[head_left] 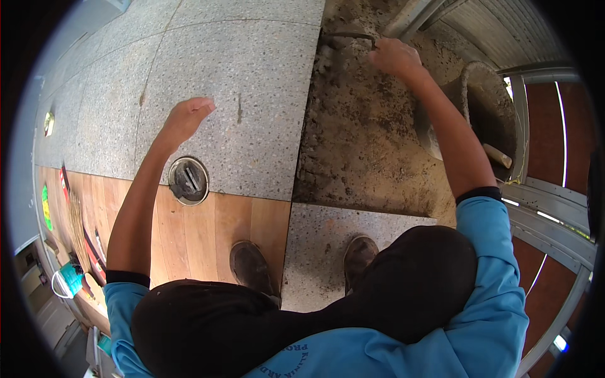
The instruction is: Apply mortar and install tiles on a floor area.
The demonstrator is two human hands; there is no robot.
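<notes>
My right hand (398,62) is closed round the grip end of what looks like a trowel (350,36). Only a thin, dark, bent metal part of it shows against the brown mortar bed (359,145). Over the speckled grey tiles (252,69), my left hand (186,121) is held with its fingers curled together, and nothing shows in them. A round metal dish (203,189) with something dark inside sits below that hand, at the seam between the grey tile and the wood-look tiles. To the right of the mortar stands a mortar-crusted bucket (466,101), partly hidden by my right forearm.
A pale wooden handle (498,155) lies at the bucket's lower rim. Metal framing (548,201) and corrugated sheet (488,31) border the right side. At left are a broom (77,220) and a turquoise pail (69,280). My shoes (251,263) stand on the near tiles.
</notes>
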